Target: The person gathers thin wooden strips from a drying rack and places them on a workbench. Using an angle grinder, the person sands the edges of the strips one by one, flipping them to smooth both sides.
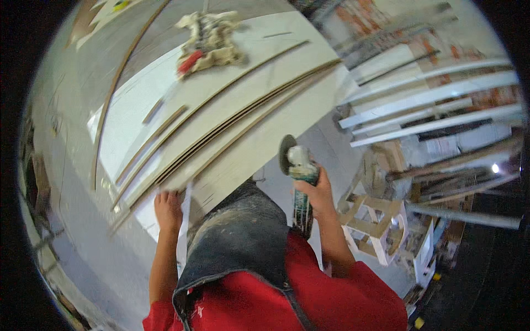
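My right hand (320, 190) is wrapped around the body of a green angle grinder (302, 185), right of the pale sheet's near edge. Its dark round disc (287, 154) points up and away from me, apart from the sheet. My left hand (169, 208) is at the sheet's near left, its fingers curled in beside the ends of long thin wooden strips (221, 128). Blur and the hand itself hide what those fingers grip. Several strips lie slantwise across the white sheet (298, 105), and a shorter strip (152, 144) lies to their left.
A crumpled cream cloth (218, 44) with a red-handled tool (190, 63) lies on the far part of the sheet. Long white bars (430, 99) are stacked at the right. Below them stands a wooden stool-like frame (381, 226). A long curved strip (113, 91) crosses the sheet's left edge.
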`<state>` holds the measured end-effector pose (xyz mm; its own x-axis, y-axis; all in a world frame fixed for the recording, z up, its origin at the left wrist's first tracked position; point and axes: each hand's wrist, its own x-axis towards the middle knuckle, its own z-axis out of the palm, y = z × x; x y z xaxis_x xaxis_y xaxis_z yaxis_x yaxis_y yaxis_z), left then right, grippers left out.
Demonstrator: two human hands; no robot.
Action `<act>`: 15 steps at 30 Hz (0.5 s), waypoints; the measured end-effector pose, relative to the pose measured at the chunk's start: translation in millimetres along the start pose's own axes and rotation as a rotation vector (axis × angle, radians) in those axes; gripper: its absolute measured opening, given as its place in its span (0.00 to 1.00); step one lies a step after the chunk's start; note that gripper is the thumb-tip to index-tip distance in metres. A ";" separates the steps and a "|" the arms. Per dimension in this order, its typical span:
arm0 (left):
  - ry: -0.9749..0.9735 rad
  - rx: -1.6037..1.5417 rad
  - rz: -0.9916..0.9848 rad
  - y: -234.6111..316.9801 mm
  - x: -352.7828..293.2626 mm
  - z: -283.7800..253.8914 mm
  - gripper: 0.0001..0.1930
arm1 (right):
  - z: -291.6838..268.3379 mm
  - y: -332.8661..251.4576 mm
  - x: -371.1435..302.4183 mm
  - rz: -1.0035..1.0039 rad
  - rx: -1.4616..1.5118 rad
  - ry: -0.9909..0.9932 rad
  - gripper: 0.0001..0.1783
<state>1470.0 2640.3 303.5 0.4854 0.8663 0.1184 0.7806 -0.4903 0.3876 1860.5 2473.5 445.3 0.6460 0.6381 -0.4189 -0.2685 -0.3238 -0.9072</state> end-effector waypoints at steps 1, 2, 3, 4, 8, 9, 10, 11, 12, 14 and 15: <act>-0.051 0.007 -0.011 -0.7 -9.0 -9.3 0.11 | -6.9 7.1 7.2 -0.053 -0.122 0.010 0.40; -0.038 0.003 -0.001 -12.5 -28.5 -9.7 0.11 | -6.2 1.3 7.6 -0.059 -0.089 0.014 0.40; -0.043 0.034 -0.056 -17.9 -45.4 -19.8 0.10 | -3.2 -4.8 5.3 -0.060 -0.055 0.016 0.40; -0.032 0.055 -0.069 -35.9 -71.2 -24.2 0.09 | 0.6 -6.5 2.7 -0.055 -0.023 0.008 0.40; -0.077 0.114 -0.415 -84.4 -152.0 -61.8 0.08 | 3.1 -1.8 2.1 -0.041 -0.002 0.025 0.39; -0.040 0.126 -0.429 -98.4 -171.8 -68.3 0.09 | 4.9 0.8 1.4 -0.035 -0.006 0.024 0.39; -0.006 0.134 -0.446 -107.8 -186.7 -73.4 0.10 | 5.2 3.5 -0.5 -0.028 -0.015 0.022 0.39; -0.024 0.142 -0.475 -114.9 -192.9 -78.8 0.11 | 8.3 4.6 -1.4 -0.022 -0.024 0.019 0.39; -0.043 0.149 -0.503 -121.7 -198.3 -85.4 0.12 | 11.2 2.9 -3.5 0.019 -0.012 -0.003 0.41; -0.072 0.181 -0.503 -128.7 -203.2 -90.7 0.13 | 21.0 -4.5 -8.7 0.101 0.015 -0.045 0.45; -0.084 0.204 -0.474 -131.5 -202.3 -90.8 0.14 | 24.5 -3.6 -9.3 0.101 0.005 -0.056 0.45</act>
<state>1233.4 2538.3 311.6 0.0831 0.9911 -0.1038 0.9791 -0.0618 0.1935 1837.9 2485.8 451.5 0.5745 0.6405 -0.5096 -0.3337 -0.3852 -0.8604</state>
